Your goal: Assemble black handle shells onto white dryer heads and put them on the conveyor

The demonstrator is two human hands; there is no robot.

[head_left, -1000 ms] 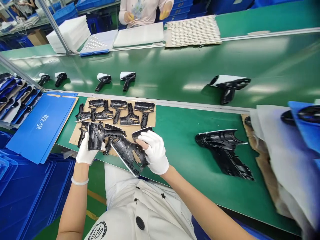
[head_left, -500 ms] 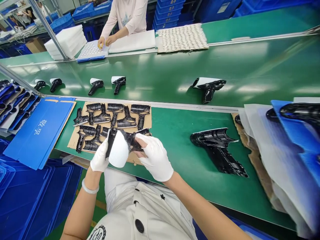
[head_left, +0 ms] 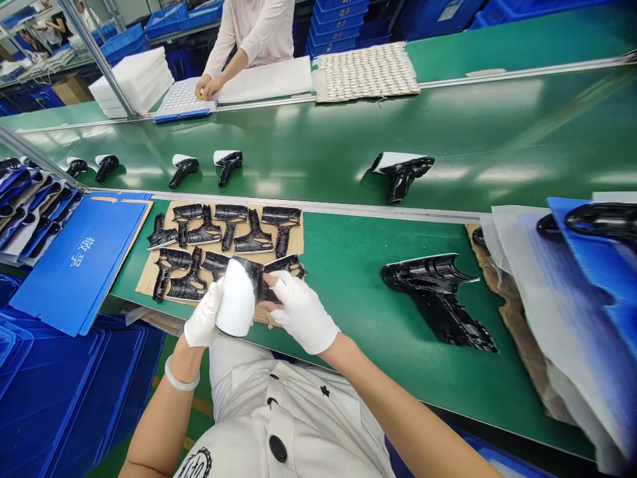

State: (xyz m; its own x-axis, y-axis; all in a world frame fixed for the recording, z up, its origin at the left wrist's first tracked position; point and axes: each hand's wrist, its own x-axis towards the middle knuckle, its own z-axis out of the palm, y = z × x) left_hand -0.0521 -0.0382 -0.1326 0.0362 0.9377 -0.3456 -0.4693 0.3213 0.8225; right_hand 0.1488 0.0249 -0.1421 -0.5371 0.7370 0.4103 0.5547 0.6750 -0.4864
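Note:
Just in front of my body I hold a hair dryer housing (head_left: 257,273), glossy black with a curved white ribbed piece (head_left: 235,299) at its near end. My left hand (head_left: 205,315), in a white glove, grips the side of the white piece. My right hand (head_left: 303,315), also gloved but with bare fingertips, pinches the black part from the right. Behind the held housing, a cardboard sheet (head_left: 144,282) carries several black half shells (head_left: 231,216). One larger-looking half shell (head_left: 432,279) lies alone on the green bench to the right.
Beyond the bench, a green conveyor (head_left: 298,153) carries several black-and-white hair dryer housings (head_left: 402,170). Blue sheets (head_left: 79,259) lie at left; cardboard and plastic layers (head_left: 537,299) are stacked at right. Across the belt, a person's hands (head_left: 209,87) work over a white tray (head_left: 182,101).
The housing in my hands has turned, bringing its white piece more toward the camera. On the conveyor, the housings have shifted a little left. The person opposite has moved their hands slightly.

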